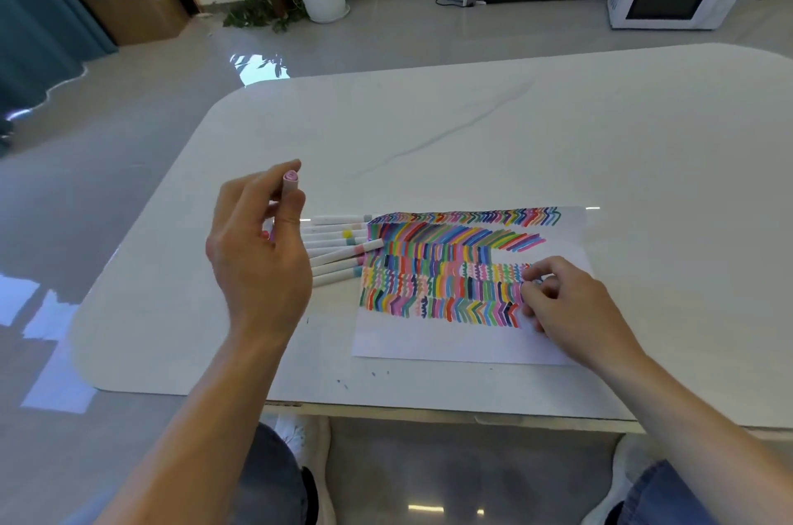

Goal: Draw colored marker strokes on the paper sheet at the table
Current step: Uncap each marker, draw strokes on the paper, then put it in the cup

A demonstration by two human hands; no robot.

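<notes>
Item: white glossy table top with rounded corners and faint grey veining [472,129]. On it, towards the near right, lies a white rectangular paper sheet [429,340], flat, its upper part filled with rows of multicoloured marker strokes, zigzags and chevrons, its lower margin bare. Just left of the sheet's upper corner is a fanned row of white-barrelled markers with pastel bands [339,250], side by side, one end reaching over the sheet's edge; small dark ink specks [343,383] sit near the front edge.
</notes>
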